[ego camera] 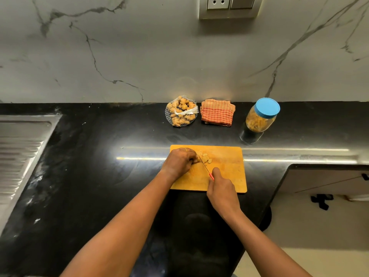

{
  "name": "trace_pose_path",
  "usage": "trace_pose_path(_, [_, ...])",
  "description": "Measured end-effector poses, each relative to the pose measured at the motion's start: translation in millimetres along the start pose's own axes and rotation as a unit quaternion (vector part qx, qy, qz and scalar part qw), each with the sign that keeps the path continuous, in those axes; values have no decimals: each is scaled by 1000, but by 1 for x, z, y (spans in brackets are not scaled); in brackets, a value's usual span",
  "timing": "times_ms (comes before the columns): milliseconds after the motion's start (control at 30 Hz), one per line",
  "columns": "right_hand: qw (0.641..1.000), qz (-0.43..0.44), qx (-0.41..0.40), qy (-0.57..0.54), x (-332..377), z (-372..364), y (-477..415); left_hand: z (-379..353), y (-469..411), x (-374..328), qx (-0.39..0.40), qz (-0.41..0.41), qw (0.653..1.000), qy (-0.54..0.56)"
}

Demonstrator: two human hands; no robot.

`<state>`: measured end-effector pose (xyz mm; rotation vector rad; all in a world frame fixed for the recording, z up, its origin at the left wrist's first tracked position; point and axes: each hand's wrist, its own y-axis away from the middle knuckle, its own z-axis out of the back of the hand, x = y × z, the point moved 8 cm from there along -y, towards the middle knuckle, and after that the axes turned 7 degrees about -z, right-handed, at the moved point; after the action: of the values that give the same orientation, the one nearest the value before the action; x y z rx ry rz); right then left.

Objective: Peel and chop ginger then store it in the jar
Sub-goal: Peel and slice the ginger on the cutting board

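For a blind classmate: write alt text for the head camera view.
A left hand steadies a ginger piece on a wooden cutting board while the right hand slices it with a red-handled knife. Behind: a net bag of ginger, a checked cloth, a blue-lidded jar.

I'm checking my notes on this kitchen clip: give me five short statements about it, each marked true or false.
1. The right hand grips a knife over the cutting board. True.
2. The jar stands open, its lid off. False: its blue lid is on.
3. The left hand holds a ginger piece on the board. True.
4. The mesh bag lies right of the jar. False: it lies left of the checked cloth, which lies left of the jar.
5. The ginger slices lie on the cloth. False: they lie on the board, beside the blade.
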<state>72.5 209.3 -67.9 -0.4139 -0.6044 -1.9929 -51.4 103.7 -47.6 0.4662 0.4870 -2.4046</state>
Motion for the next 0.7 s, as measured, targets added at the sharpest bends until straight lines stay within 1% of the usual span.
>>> trace_pose_path(133, [998, -16, -3, -61, -5, 4, -3, 1, 0, 0, 0, 5, 1000, 0])
trace_pose_path(200, [997, -10, -10, -71, 0, 8, -6, 1, 0, 0, -3, 5, 1000, 4])
trace_pose_path(300, [995, -25, -22, -90, 5, 12, -10, 1, 2, 3, -4, 15, 1000, 1])
trace_pose_path(367, [990, -71, -4, -122, -1, 7, -13, 2, 3, 3, -7, 19, 1000, -1])
trace_pose_path(433, [972, -142, 27, -187, -9, -3, -14, 2, 3, 2, -9, 19, 1000, -4])
trace_pose_path(467, [965, -158, 34, -205, -11, -6, -14, 1, 3, 3, -8, 21, 1000, -3])
trace_pose_path(633, [969, -138, 35, -203, -5, -6, -11, 0, 4, 4, 3, 35, 999, -2])
trace_pose_path(700, [962, -151, 44, -222, -9, -10, -10, 0, 4, 3, 3, 35, 999, -2])
